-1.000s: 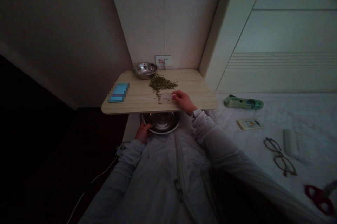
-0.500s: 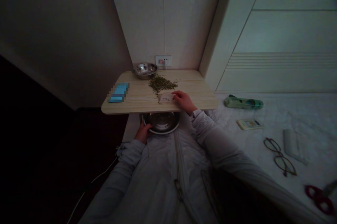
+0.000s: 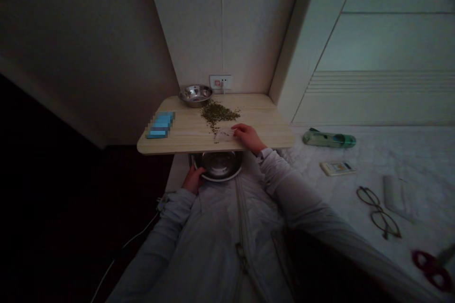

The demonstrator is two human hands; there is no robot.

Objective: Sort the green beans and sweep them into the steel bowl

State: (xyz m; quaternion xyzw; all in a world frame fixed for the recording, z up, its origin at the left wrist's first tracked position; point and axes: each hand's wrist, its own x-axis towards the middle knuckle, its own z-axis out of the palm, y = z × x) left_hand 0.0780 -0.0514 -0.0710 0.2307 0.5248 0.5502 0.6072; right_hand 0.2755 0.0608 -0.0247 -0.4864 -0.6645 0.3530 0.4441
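My left hand (image 3: 194, 179) grips the rim of a shiny metal bowl (image 3: 221, 166), which sits just below the front edge of the wooden tabletop (image 3: 263, 137). On the tabletop, my right hand (image 3: 247, 136) pinches a thin, clear plastic piece (image 3: 223, 135) that lies nearly flat on the wood. What exactly this piece is I cannot make out. Beyond it spreads a pile of small green beans or seeds (image 3: 217, 112), with a few grains trailing toward the plastic. A second metal bowl (image 3: 195, 96) stands behind the pile, at the back left.
A phone with a blurred blue screen (image 3: 160, 125) lies at the tabletop's left. On the white bed to the right are a green bottle (image 3: 329, 139), another phone (image 3: 337, 168), glasses (image 3: 378, 211), a pale case (image 3: 394, 194) and red-handled scissors (image 3: 432, 267). A socket (image 3: 220, 82) is on the wall.
The clear plastic piece has shifted slightly under my right hand, and a few grains by it have moved. My left hand and the bowl stay in place.
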